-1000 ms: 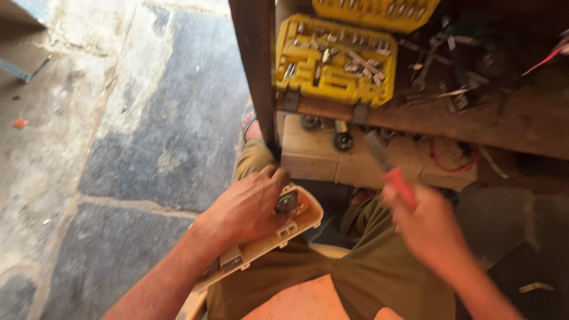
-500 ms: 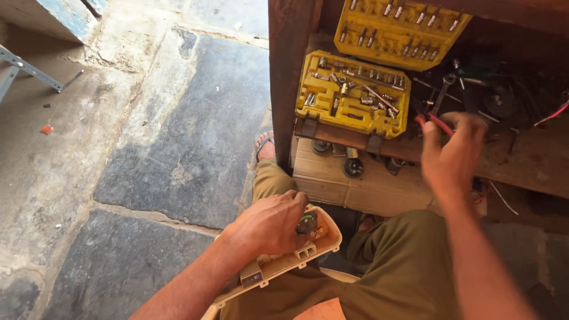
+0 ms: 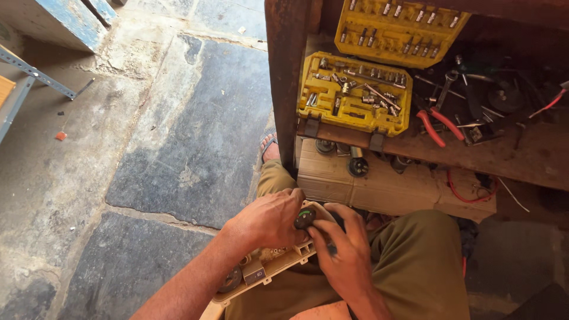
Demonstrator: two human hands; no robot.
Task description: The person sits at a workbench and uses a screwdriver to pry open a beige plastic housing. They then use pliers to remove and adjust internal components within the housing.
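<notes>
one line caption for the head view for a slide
Both hands, left hand and right hand, grip a cream casing beside a yellow socket set.

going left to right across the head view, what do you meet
blue metal frame → small red scrap on the stone floor → left hand → right hand → red-handled pliers → red wire

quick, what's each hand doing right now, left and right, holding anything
Left hand: closed over the cream plastic housing on the lap.
Right hand: fingers on the small black part on the housing; firm grip cannot be told.
</notes>
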